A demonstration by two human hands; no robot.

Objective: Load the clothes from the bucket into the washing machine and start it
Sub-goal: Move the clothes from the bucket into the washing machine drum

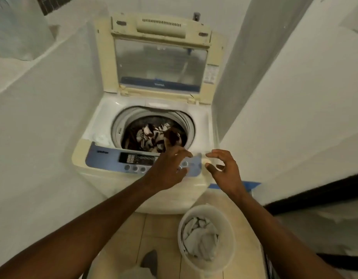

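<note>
I read the washing machine [154, 121] as the landmark: top-loader, lid [161, 63] raised at its back. In its drum, dark and white patterned clothes [152, 137]; a blurred dark piece at the drum's front-right edge, just beyond my left hand [168, 170]. That hand hovers over the control panel [141, 160], fingers spread, gripping nothing. My right hand [224, 170] hangs over the machine's front-right corner, fingers curled apart, empty. White bucket [206, 238] on the floor before the machine, pale clothes [200, 238] inside.
</note>
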